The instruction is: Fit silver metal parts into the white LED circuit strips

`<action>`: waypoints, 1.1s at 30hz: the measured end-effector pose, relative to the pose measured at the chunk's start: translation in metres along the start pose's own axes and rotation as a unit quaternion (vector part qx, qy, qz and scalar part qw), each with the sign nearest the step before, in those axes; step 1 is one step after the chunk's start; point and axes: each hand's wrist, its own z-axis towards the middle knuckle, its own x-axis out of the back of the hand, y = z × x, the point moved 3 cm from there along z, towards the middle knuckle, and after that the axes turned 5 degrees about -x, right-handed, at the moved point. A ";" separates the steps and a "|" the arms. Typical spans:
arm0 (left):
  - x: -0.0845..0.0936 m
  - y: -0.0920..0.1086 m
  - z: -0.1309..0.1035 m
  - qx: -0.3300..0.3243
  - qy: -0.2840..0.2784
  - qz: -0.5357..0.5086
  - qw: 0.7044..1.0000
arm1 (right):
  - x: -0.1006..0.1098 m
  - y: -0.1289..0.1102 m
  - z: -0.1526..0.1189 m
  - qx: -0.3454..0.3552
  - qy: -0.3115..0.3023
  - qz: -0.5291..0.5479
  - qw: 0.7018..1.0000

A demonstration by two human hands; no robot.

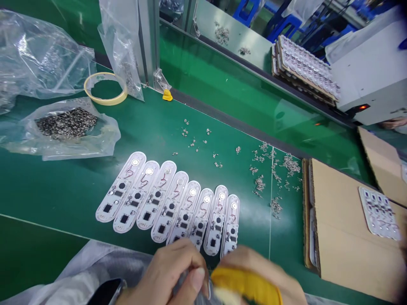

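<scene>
My left hand (173, 273) is closed at the bottom edge, thumb against curled fingers; something greyish and see-through shows just below, too hidden to name. Close beside it, my right hand (263, 271) is blurred and curls around a yellow ridged object (246, 281), perhaps a finger cover or a handle. Just beyond both hands lies a slanted row of several white oblong housings (148, 205), each with a circuit board, thin reddish wires and a round silver disc. The near ends of the middle ones are partly hidden by my hands.
Small metal parts (260, 183) lie scattered across the green table (143, 131). Left stand an open plastic bag of dark metal parts (66, 123), a tape roll (106, 101) and clear bags (47, 51). A yellow piece (167, 95) sits by the metal post; cardboard (346, 228) lies right.
</scene>
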 end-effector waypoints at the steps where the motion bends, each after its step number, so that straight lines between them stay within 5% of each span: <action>1: 0.003 0.000 -0.001 -0.042 0.021 0.063 0.997 | -0.001 0.008 0.007 -0.014 0.016 0.017 1.000; 5: 0.008 -0.005 -0.002 -0.213 0.000 0.349 0.913 | -0.010 0.041 0.036 -0.098 -0.036 0.064 0.992; 8: 0.007 -0.016 -0.003 -0.238 -0.032 0.433 0.869 | -0.013 0.052 0.046 -0.116 -0.082 0.059 0.988; 22: 0.012 -0.014 -0.003 -0.241 -0.069 0.459 0.852 | -0.015 0.050 0.050 -0.113 -0.110 0.043 0.987; 33: 0.008 -0.020 -0.006 -0.234 -0.075 0.457 0.855 | -0.019 0.051 0.051 -0.091 -0.080 -0.096 0.988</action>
